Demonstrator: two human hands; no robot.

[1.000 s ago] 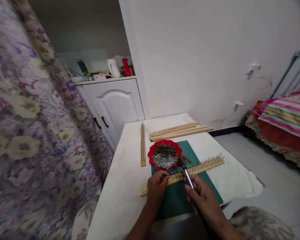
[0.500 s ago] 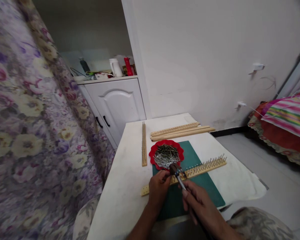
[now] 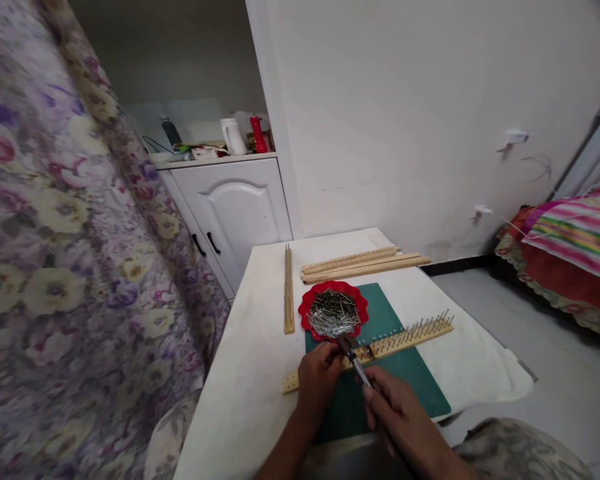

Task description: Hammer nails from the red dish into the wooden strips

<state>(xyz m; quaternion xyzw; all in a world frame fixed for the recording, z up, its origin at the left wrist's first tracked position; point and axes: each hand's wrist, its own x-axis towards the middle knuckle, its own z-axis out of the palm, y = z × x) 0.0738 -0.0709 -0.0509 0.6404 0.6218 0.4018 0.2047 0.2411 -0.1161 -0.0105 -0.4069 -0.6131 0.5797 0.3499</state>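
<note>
My right hand (image 3: 393, 403) is closed around the handle of a hammer (image 3: 356, 363), whose dark head lies right by my left fingertips. With thumb and fingers pinched together, my left hand (image 3: 320, 373) rests at the wooden strip (image 3: 291, 382); what it pinches is hidden, though a nail is likely too small to see. Rows of nails (image 3: 420, 329) stand upright or slightly tilted along the strip's right part, while its left end shows bare holes. The strip lies slantwise across a green cutting mat (image 3: 350, 413). Just beyond, a red scalloped bowl (image 3: 307, 293) holds many loose nails (image 3: 333, 313).
A narrow wooden strip with nails (image 3: 289, 293) lies to the left on the white-covered table (image 3: 245, 373). Several more wooden strips (image 3: 365, 263) lie at the back. A floral curtain (image 3: 80, 267) hangs at left, with a white cabinet (image 3: 235, 207) behind and a bed (image 3: 575, 247) at right.
My right hand has brought the hammer's head left and down, from over the nailed middle of the strip to beside my left fingertips. My left hand stays pinched at the strip.
</note>
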